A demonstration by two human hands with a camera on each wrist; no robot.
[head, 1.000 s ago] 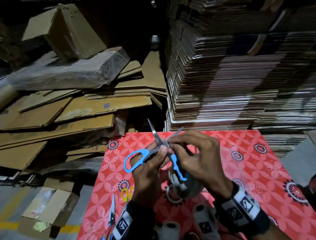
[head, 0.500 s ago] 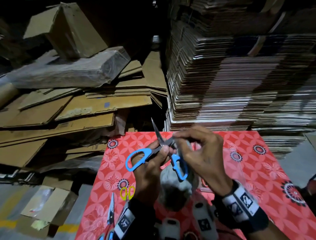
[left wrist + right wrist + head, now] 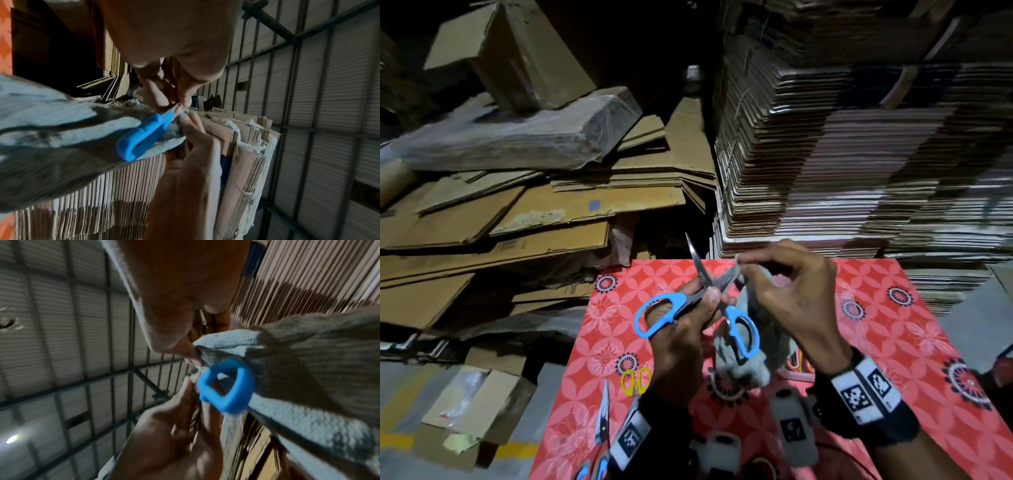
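Blue-handled scissors [image 3: 698, 301] are held above the red flowered table [image 3: 893, 329], blades spread apart and pointing up. My left hand [image 3: 688, 329] grips them at the pivot, thumb pressed on the metal. My right hand [image 3: 784, 294] pinches a grey cloth [image 3: 753, 346] around one blade near its tip. The cloth hangs down behind the lower blue handle [image 3: 144, 134]. In the right wrist view the blue handle loop [image 3: 226, 386] lies against the cloth [image 3: 308, 369].
Small yellow-handled scissors [image 3: 636, 379] lie on the table near my left wrist. Another pair with blue handles [image 3: 601, 431] lies at the table's near left edge. A tall stack of flat cardboard [image 3: 859, 154] stands behind the table; loose cartons [image 3: 517, 212] pile up at left.
My right hand has slid the cloth up along the blade toward its tip. The scissors have stayed held in my left hand, raised slightly.
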